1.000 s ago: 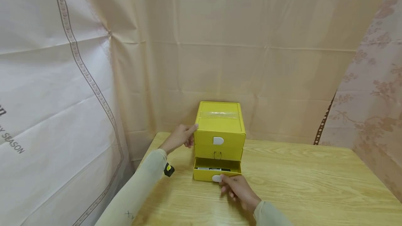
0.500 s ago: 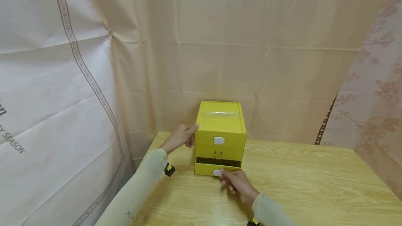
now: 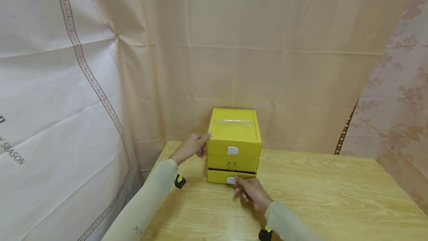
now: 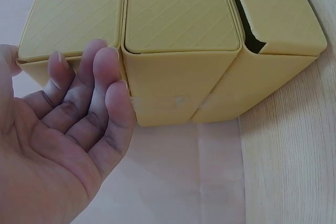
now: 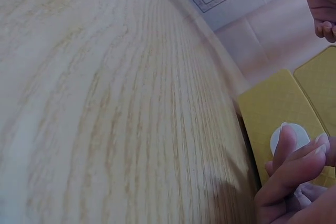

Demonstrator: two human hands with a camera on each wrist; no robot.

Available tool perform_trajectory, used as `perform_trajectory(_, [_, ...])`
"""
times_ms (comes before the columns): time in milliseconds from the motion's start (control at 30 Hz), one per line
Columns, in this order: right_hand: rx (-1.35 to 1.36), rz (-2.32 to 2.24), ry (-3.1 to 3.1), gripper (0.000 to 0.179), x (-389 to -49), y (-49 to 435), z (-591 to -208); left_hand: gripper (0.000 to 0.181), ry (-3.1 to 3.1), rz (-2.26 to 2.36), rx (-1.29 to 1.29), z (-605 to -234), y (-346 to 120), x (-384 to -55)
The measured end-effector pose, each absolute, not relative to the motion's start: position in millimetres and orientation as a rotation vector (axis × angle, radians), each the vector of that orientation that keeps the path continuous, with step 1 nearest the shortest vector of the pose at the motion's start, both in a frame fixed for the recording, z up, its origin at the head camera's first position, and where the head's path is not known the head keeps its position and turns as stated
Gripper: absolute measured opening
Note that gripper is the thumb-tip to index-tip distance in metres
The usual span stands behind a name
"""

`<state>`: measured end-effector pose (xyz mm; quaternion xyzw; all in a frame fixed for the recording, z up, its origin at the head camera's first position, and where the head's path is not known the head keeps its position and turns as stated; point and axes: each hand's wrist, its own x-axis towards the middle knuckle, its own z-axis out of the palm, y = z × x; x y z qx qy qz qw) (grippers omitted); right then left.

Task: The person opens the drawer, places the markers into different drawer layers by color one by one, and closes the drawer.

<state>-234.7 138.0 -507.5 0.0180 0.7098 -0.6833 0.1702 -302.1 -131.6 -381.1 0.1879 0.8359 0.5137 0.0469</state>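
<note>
A yellow drawer box [image 3: 234, 131] with three stacked drawers stands on the wooden table [image 3: 321, 196]. Its bottom drawer [image 3: 217, 176] sticks out slightly, leaving a narrow dark gap above its front. The right hand [image 3: 252, 192] pinches the white tab [image 3: 230, 180] on that drawer, its other fingers curled below. At the upper left front corner rests the left thumb, while the loosely bent fingers of the left hand [image 3: 190, 147] touch the box's side. The left wrist view shows those fingers [image 4: 107, 66] against the yellow wall. The drawer's contents are hidden.
Clear tape [image 3: 234, 122] runs across the box top. The top drawer carries another white tab [image 3: 232, 150], the middle one a dark loop [image 3: 232, 166]. Beige cloth [image 3: 234, 47] hangs behind the table, white cloth [image 3: 67, 103] at the left and flowered cloth [image 3: 401, 103] at the right.
The right hand has moved the bottom drawer inward, away from the wearer. The black-and-white marker seen inside it earlier is now out of sight. The left hand has stayed in place.
</note>
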Motion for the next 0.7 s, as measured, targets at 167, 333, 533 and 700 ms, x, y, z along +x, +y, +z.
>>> perform_trajectory(167, [0.077, -1.963, 2.005, 0.045, -238.1, 136.5, -507.0, 0.066, 2.554, 1.564, 0.571, -380.6, -131.5, -301.7])
perform_trajectory(333, [0.084, -1.973, 1.990, 0.044, -238.3, 136.0, -508.0, 0.065, 2.548, 1.548, 0.561, -381.2, -131.0, -299.9])
perform_trajectory(533, [0.070, -1.969, 2.009, 0.046, -239.8, 135.7, -507.6, 0.063, 2.554, 1.553, 0.564, -380.1, -131.3, -299.9])
perform_trajectory(700, [0.076, -1.964, 2.041, 0.046, -239.4, 133.6, -506.1, 0.062, 2.552, 1.557, 0.572, -379.8, -132.0, -300.7])
